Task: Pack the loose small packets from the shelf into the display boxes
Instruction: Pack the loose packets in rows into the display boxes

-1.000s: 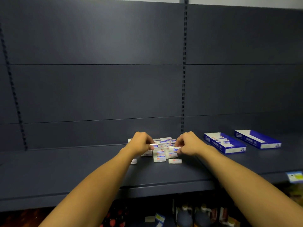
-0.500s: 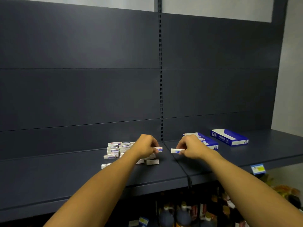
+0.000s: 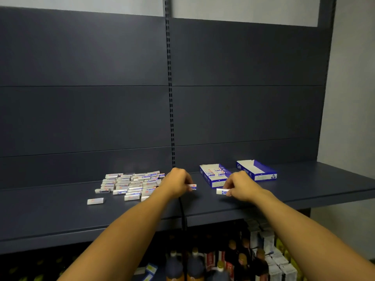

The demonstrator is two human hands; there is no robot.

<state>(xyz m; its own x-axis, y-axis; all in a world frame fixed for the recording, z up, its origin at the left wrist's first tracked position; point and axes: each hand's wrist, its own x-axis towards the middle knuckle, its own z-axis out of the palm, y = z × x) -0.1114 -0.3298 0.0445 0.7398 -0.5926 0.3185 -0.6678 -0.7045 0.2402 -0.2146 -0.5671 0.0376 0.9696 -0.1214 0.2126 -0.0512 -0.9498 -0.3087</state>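
A heap of small white packets (image 3: pixel 129 184) lies on the dark shelf (image 3: pixel 60 216), left of centre. One stray packet (image 3: pixel 95 201) lies apart at the heap's front left. My left hand (image 3: pixel 176 184) pinches one small packet (image 3: pixel 192 187) just right of the heap. My right hand (image 3: pixel 241 187) pinches another packet (image 3: pixel 222 191) in front of the near display box (image 3: pixel 215 175), a blue and white box partly filled with packets. A second blue display box (image 3: pixel 256 172) stands to its right and looks empty.
The shelf's front edge (image 3: pixel 223 217) runs below my forearms. Bottles (image 3: pixel 194 266) and cartons (image 3: pixel 278 266) fill the shelf underneath. A slotted upright (image 3: pixel 170 88) splits the dark back panel. A pale wall (image 3: pixel 353 98) closes off the right side.
Both hands have lifted a packet each off the heap and carried them rightward toward the near display box. My view has swung right, so the heap now sits to the left.
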